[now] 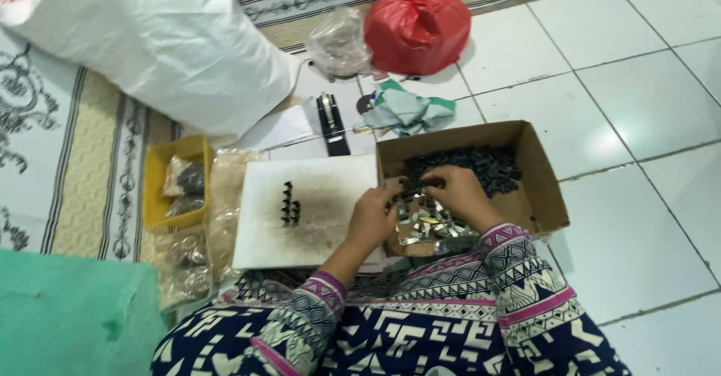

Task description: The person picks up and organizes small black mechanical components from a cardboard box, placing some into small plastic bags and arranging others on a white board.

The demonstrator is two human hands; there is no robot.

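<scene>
The right hand (457,193) curls, fingertips pinching among black parts (481,167) inside the box (542,172). The left hand (372,218), fingers bunched, meets it at the box's 9 o'clock edge; what it pinches I cannot tell. Silver pieces (428,226) lie below. A white board (323,218) sits at 9 o'clock, with a few black parts on it.
</scene>
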